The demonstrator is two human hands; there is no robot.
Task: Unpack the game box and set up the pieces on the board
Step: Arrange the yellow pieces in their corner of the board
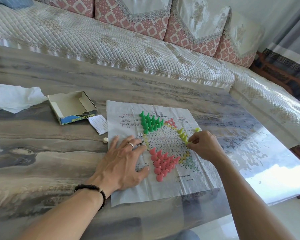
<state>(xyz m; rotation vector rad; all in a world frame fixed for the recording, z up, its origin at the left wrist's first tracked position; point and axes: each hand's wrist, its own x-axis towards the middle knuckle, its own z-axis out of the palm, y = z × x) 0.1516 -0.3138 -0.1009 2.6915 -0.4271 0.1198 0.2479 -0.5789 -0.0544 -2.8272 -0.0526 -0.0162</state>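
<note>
A creased paper game board (163,186) lies flat on the table, printed with a star of circles. Several green pegs (151,122) stand bunched on its far point. Several pink pegs (162,164) fill the near point. A short row of yellow pegs (183,134) stands on the right point, with one yellow peg (197,130) lying apart beside it. My right hand (204,146) pinches a yellow peg at the row's near end. My left hand (123,161) presses flat on the board's left side, fingers spread.
The open cardboard game box (71,108) sits left of the board, with a small paper slip (99,123) and a white die (105,140) near it. Crumpled white plastic (14,97) lies far left. A quilted sofa (111,45) runs behind the table.
</note>
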